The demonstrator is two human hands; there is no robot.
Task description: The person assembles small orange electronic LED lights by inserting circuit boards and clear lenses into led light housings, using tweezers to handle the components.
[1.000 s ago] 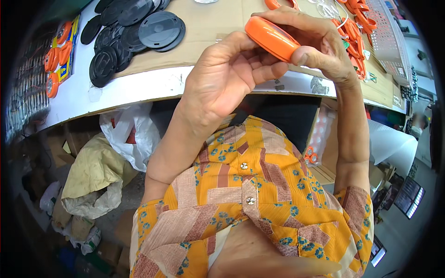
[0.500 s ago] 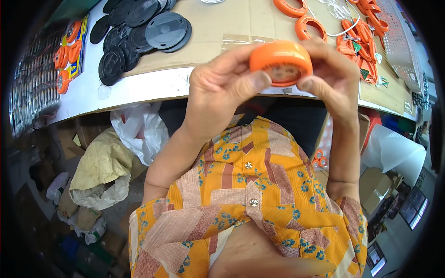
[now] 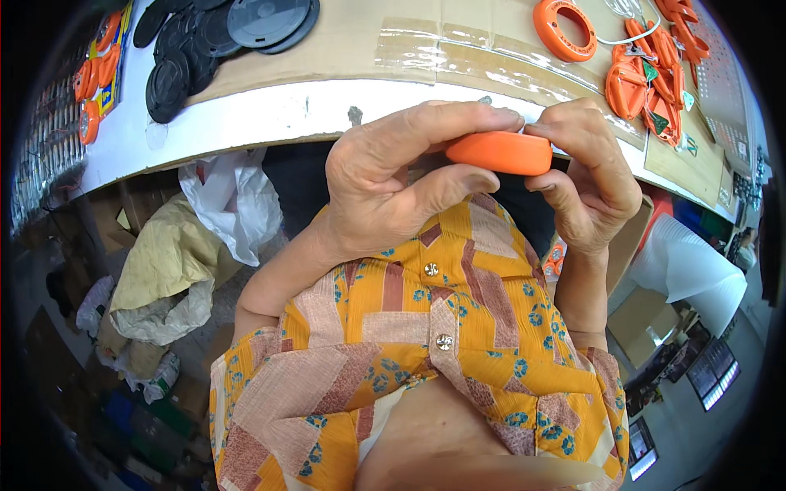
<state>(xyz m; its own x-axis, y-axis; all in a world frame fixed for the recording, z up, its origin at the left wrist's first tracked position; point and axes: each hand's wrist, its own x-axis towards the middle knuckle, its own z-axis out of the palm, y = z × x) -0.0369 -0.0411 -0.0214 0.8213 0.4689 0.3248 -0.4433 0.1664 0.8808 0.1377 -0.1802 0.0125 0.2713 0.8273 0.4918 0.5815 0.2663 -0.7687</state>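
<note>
Just off the table's front edge, both my hands hold an orange round casing (image 3: 509, 154), turned edge-on so that only its smooth rim shows. My left hand (image 3: 393, 176) pinches its left side, thumb below and fingertips on top. On the opposite side, my right hand (image 3: 588, 180) grips it between thumb and bent fingers. The casing's flat faces are hidden from this angle. A similar orange ring (image 3: 565, 30) lies on the cardboard-covered tabletop beyond my right hand.
Black round discs (image 3: 169, 86) are heaped at the table's far left, near carded orange pieces (image 3: 97, 74). Orange parts with cords (image 3: 647, 78) lie at the far right by a perforated basket (image 3: 720, 90). A white plastic bag (image 3: 237, 204) hangs below the table's edge.
The orange casing has come down toward my body and tipped from showing its clear-looking face to edge-on. Both hands moved with it, still gripping. The whole view has shifted slightly.
</note>
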